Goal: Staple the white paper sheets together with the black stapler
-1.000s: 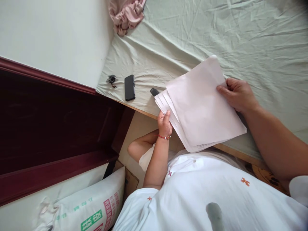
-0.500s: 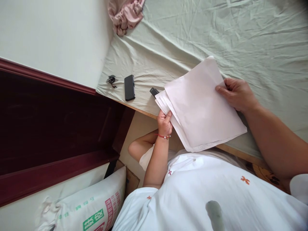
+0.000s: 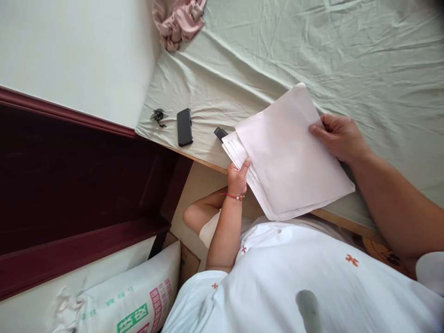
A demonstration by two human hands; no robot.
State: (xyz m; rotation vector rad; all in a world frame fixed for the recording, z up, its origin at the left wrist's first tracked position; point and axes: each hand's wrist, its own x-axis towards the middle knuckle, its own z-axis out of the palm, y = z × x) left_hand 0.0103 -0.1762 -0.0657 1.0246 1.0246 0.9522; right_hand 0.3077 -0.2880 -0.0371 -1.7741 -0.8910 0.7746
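Note:
A stack of white paper sheets (image 3: 287,152) is held between my two hands, tilted over the near edge of the cloth-covered surface. My left hand (image 3: 237,179) grips the stack's left edge, thumb on top and the other fingers underneath, mostly hidden. Several sheet edges fan out above that thumb. My right hand (image 3: 342,136) pinches the right edge, its thumb lying on the top sheet. The top sheet looks blank; faint print shows along the lower edges beneath it. A small black object (image 3: 220,134) pokes out past the stack's left corner, partly covered.
On the pale green cloth (image 3: 381,60) lie a black phone (image 3: 184,127) and a small dark tangled item (image 3: 158,116). A bunched pink fabric (image 3: 178,23) is at the back left. Dark red wood panelling (image 3: 69,175) and a white printed sack (image 3: 132,291) stand at left.
My left thumb has lifted and shifted slightly up along the stack's edge, and the sheet edges beside it are a little more spread. My right hand keeps its grip. The view has shifted slightly.

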